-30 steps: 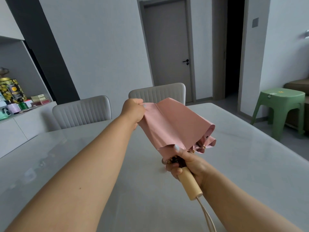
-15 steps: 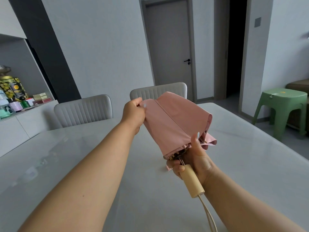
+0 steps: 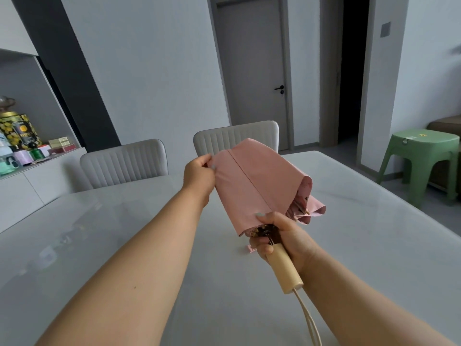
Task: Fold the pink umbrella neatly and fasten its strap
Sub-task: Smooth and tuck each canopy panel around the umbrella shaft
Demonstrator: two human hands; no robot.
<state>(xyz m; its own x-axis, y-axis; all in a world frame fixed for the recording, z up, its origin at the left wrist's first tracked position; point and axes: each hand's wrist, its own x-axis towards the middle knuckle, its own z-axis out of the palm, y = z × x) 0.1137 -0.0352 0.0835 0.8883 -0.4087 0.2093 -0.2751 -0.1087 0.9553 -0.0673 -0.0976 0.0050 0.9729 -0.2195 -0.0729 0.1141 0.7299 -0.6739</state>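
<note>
Pink fabric umbrella [image 3: 259,186], collapsed but loose, is held in the air above the glossy grey-white table [image 3: 361,245], between both hands. Right hand [image 3: 282,242] is closed around the top of the pale wooden cylindrical handle [image 3: 284,267], thumb pressed flat on the canopy's lower hem. Left hand [image 3: 199,177] sits at the far upper end, fingers pinched shut on a canopy fold beside the seam. Canopy runs diagonally from the left hand down to the right hand; unfolded flaps hang open on the right side. Cream cord loop [image 3: 309,318] dangles from the handle's end. Strap fastening: cannot tell.
</note>
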